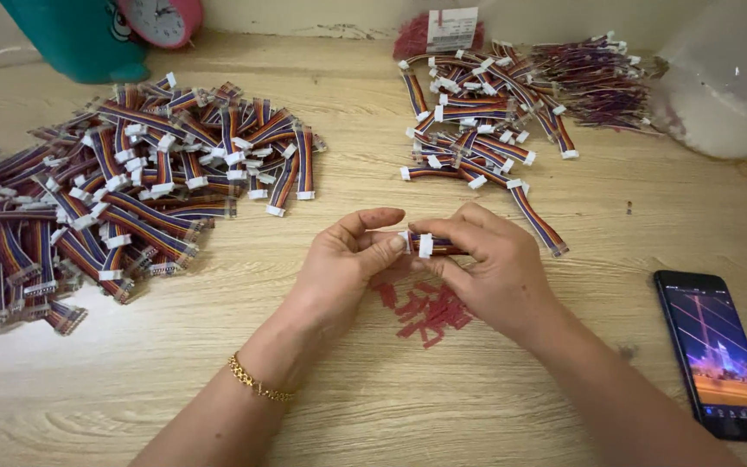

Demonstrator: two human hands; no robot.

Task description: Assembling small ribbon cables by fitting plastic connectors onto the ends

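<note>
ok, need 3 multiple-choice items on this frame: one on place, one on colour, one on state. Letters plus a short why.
1. Where does the phone lie?
A. On the table, to the right of the hands
B. On top of the big cable pile
C. Under the clock

2. What colour are the small strips below the hands?
A. Blue
B. Red
C. White

3. What holds the folded cable?
A. Nothing, it lies loose
B. Left hand only
C. Both hands

Answers: 1 A, it lies flat at the table's right edge. 2 B, they are red on the wood. 3 C, the left hand and right hand both pinch it.
</note>
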